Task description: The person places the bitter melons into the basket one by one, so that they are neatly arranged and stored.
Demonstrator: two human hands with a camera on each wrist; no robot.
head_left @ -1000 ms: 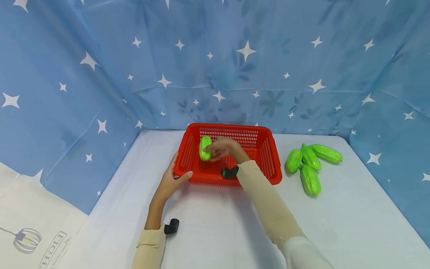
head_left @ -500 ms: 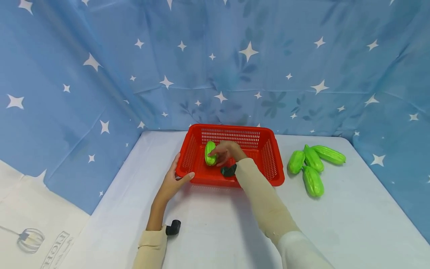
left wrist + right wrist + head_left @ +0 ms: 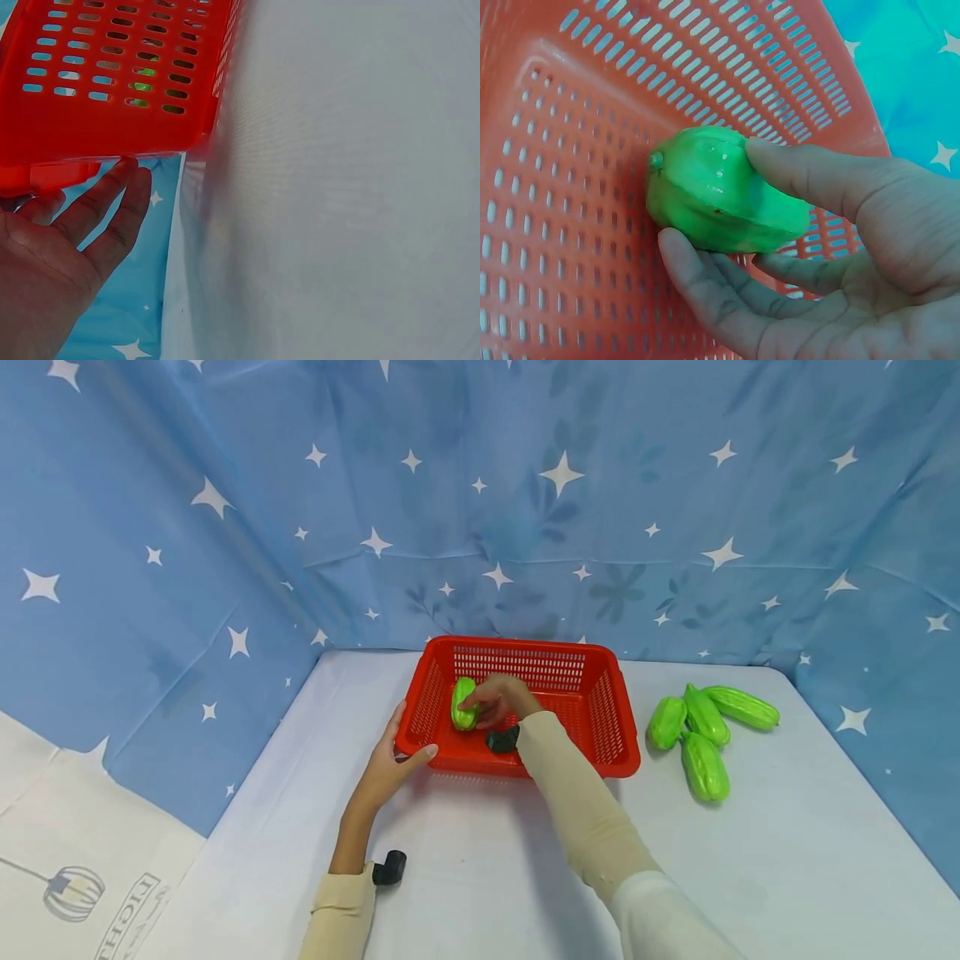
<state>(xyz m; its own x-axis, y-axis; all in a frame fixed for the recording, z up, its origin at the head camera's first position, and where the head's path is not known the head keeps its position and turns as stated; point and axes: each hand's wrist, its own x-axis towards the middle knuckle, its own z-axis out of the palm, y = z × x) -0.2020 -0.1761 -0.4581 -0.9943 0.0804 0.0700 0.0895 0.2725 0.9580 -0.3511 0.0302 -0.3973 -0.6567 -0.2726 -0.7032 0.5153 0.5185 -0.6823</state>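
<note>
Inside a red slotted plastic basket (image 3: 525, 760), my right hand (image 3: 495, 697) holds a shiny green ridged gourd (image 3: 463, 706) near the left wall. In the right wrist view, the thumb lies on one side of the gourd (image 3: 712, 195) and the fingers on the other, its stem end facing the slotted surface. My left hand (image 3: 386, 768) grips the basket's front left corner, with the thumb over the front rim and the fingers along the outer left side. From the left wrist, the fingertips (image 3: 135, 184) sit right at the underside of the basket rim (image 3: 97, 135).
Right of the basket, several more green gourds (image 3: 705, 718) lie bunched on the white-covered table (image 3: 465, 885). A blue starry cloth (image 3: 495, 510) rises close behind the basket. A cream cloth (image 3: 67, 827) hangs at the left.
My right hand has brought the gourd lower within the basket, shifting it right and then slightly back left. My left hand stays at the corner.
</note>
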